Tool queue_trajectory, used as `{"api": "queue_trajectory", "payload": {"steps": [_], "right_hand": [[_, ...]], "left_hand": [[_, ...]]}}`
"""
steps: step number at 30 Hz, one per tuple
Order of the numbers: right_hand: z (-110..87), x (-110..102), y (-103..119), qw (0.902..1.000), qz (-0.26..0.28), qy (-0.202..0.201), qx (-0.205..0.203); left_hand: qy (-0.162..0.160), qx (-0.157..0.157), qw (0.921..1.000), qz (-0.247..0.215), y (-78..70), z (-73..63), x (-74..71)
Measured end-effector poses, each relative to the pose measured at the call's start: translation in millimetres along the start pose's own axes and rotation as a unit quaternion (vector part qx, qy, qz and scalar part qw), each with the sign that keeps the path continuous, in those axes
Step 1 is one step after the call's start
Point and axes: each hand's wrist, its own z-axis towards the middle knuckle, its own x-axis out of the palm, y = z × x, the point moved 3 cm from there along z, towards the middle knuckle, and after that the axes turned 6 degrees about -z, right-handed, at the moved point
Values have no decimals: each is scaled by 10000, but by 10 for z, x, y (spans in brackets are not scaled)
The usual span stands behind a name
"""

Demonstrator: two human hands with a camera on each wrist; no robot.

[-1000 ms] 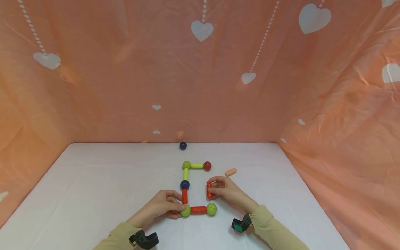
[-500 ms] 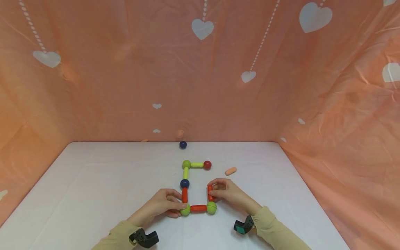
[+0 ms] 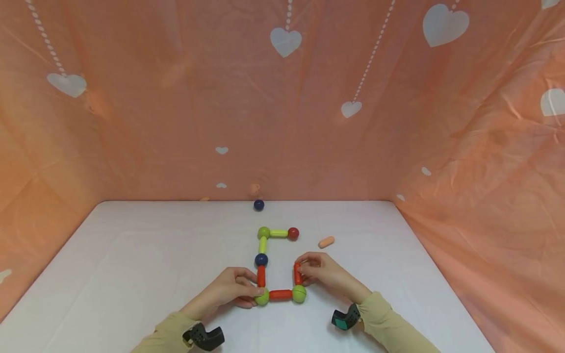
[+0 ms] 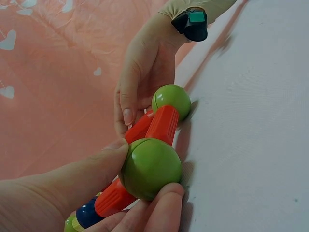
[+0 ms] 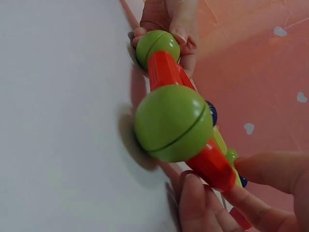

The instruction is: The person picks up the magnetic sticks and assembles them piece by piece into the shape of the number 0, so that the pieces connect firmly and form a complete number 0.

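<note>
My left hand (image 3: 227,289) pinches the near-left green ball (image 4: 152,169) between thumb and fingers. A red rod (image 3: 280,294) links that ball to a second green ball (image 3: 299,294) on the right. In my right hand (image 3: 328,275), thumb and fingers pinch another red rod (image 5: 212,166), whose near end meets the right green ball. Beyond the left ball run a red rod (image 3: 261,277), a dark blue ball (image 3: 261,260), a yellow-green rod (image 3: 263,245) and a far green ball (image 3: 264,232). From there a yellow-green rod (image 3: 279,233) reaches rightward to a red ball (image 3: 293,233).
A loose dark blue ball (image 3: 259,205) sits at the back edge of the white table (image 3: 154,255). An orange rod (image 3: 326,241) lies beyond my right hand. Orange cloth (image 3: 247,108) with white hearts hangs behind and at both sides.
My right hand has moved slightly nearer with its red rod, bringing the rod's end against the right green ball. The left hand has kept its place on the other green ball.
</note>
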Motion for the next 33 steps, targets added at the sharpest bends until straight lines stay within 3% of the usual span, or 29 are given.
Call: {"api": "queue_trajectory", "payload": {"steps": [7, 13, 17, 24, 33], "right_hand": [[26, -54, 61, 9998, -128, 144, 90], [130, -196, 121, 9988, -467, -31, 144], [266, -347, 280, 9977, -646, -153, 98], [653, -581, 619, 9973, -622, -320, -226], [1304, -559, 789, 9965, -305, -150, -765]], "left_hand": [[-15, -14, 10000, 30, 4, -1, -5], [-11, -70, 9999, -79, 20, 2, -1], [-13, -93, 9999, -109, 25, -3, 1], [-29, -86, 9999, -86, 9, -12, -2], [39, -60, 9999, -114, 9, -13, 11]]}}
